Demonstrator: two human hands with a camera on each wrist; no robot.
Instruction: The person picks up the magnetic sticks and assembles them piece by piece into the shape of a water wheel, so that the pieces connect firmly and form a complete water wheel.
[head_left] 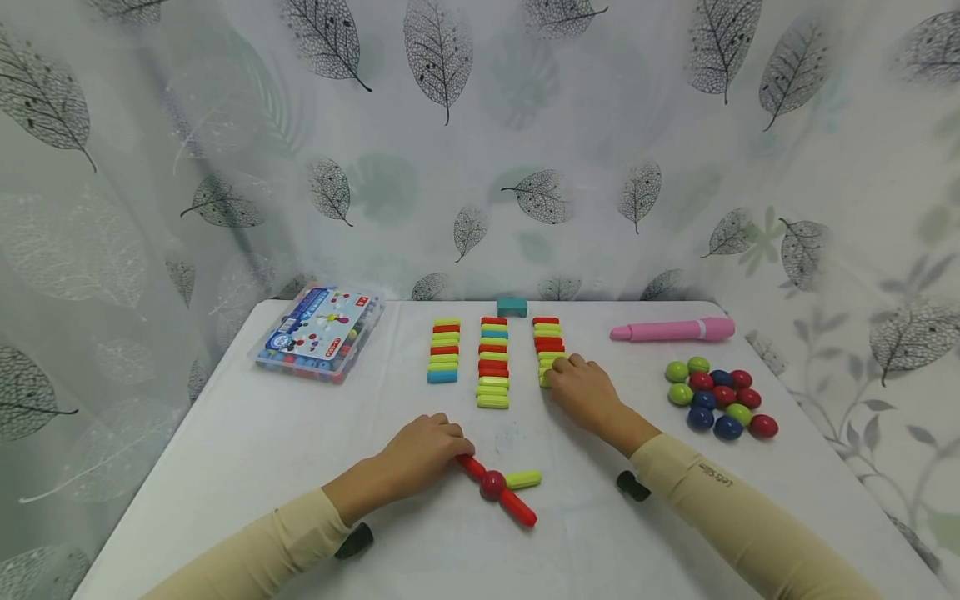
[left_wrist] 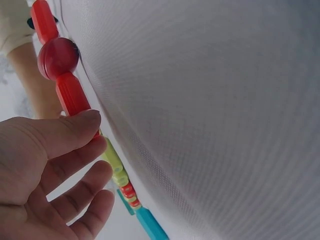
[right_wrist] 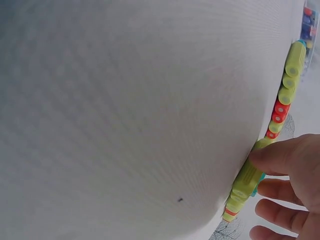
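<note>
In the head view my left hand (head_left: 427, 450) pinches the end of a red stick (head_left: 471, 467) between thumb and forefinger. That stick plugs into a dark red ball (head_left: 492, 485), from which another red stick (head_left: 518, 508) and a yellow-green stick (head_left: 523, 479) also branch. The left wrist view shows the thumb pressed along the held red stick (left_wrist: 72, 94). Further right, my right hand (head_left: 585, 392) reaches the near end of the right-hand column of sticks. Its thumb and forefinger are around a yellow-green stick (right_wrist: 247, 177), partly hidden by the fingers.
Left and middle columns of coloured sticks (head_left: 444, 350) (head_left: 493, 362) lie mid-table. A teal block (head_left: 512, 307) stands behind them. A clear-lidded box of parts (head_left: 318, 333) is at left. A pink pen-shaped tool (head_left: 672, 330) and several coloured balls (head_left: 703, 399) lie at right.
</note>
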